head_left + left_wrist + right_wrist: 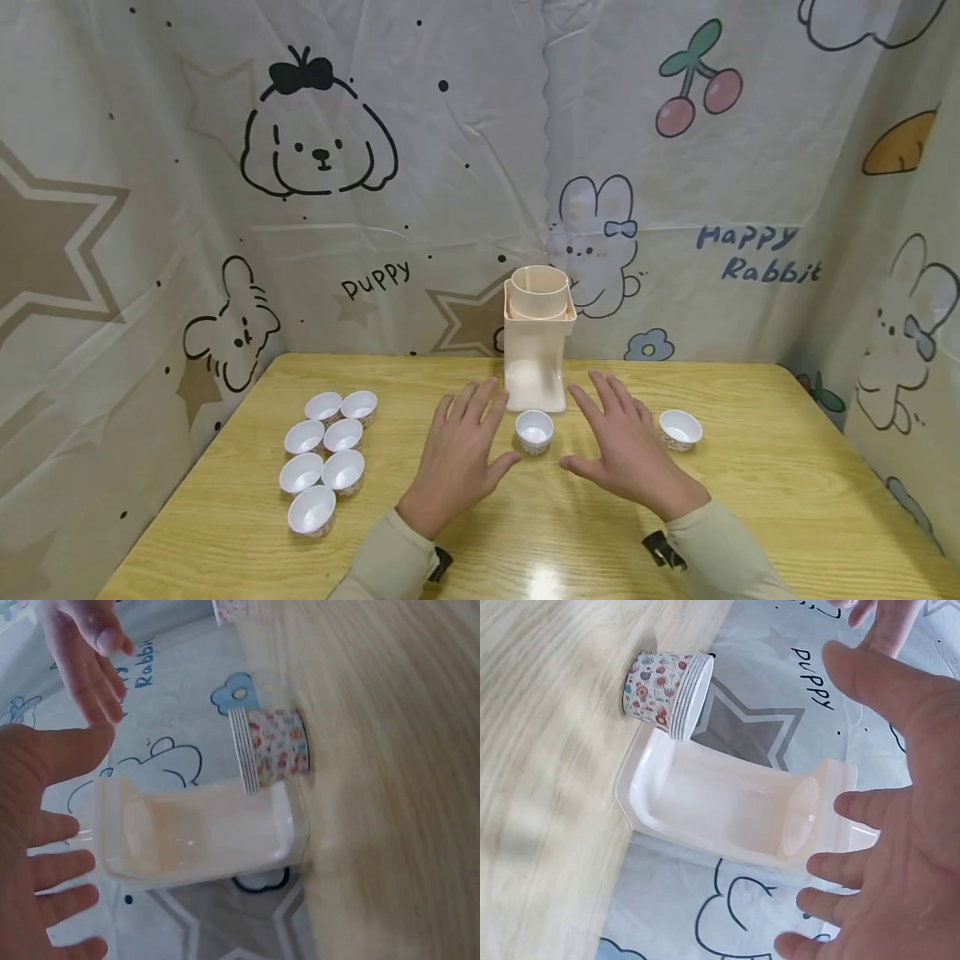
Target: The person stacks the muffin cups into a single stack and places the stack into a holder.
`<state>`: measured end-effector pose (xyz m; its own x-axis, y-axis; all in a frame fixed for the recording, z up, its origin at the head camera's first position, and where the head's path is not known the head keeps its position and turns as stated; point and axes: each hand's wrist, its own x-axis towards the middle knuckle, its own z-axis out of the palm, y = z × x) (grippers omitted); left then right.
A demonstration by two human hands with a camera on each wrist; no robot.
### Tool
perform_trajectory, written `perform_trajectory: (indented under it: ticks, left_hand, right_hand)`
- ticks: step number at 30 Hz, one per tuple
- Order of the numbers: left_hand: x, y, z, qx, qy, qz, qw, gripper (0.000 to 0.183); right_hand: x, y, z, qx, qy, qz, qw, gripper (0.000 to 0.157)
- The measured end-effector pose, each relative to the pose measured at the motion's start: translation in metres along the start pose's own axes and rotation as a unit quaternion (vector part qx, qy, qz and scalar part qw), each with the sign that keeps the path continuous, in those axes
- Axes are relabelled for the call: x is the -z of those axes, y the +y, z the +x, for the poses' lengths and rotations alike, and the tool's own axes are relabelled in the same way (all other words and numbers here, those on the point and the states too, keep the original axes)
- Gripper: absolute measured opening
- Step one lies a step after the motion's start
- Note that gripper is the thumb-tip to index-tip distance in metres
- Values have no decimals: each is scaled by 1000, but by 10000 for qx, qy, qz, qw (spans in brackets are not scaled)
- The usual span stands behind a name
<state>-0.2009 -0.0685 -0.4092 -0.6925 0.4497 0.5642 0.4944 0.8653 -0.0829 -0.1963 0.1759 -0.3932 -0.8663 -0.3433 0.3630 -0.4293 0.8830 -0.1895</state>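
A small stack of nested paper cups (534,433) with white insides stands upright in front of a cream plastic dispenser (536,346). In the wrist views the cups (274,746) show a colourful printed pattern and several stacked rims. My left hand (461,454) hovers to the left of the cups, fingers spread. On their right, my right hand (630,450) mirrors it, thumb pointing inward. Neither hand touches the cups or holds anything. The dispenser (712,799) has a round tube on top and an open front above a flat base.
At the left of the wooden table (225,500), several white paper cups (311,510) stand close together in two rough columns. Another cup (681,430) stands just beyond my right hand. A printed cloth (465,167) hangs behind and along both sides.
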Motion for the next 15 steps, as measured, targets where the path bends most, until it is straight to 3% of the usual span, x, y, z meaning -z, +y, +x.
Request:
perform_trajectory:
  ticks: [5,9,15]
  left_hand:
    - [-2,-3,-1,-73,369,-960,9947,70]
    - [-3,-5,-1,-9,266,-1510,9882,65]
    - [-4,-3,-1,340,241,-2155,9756,60]
  right_hand:
    - [-2,1,2,212,272,698,9970,61]
    - [-1,1,3,262,403,1033,9935,40]
    - [-2,3,1,232,278,1101,9933,41]
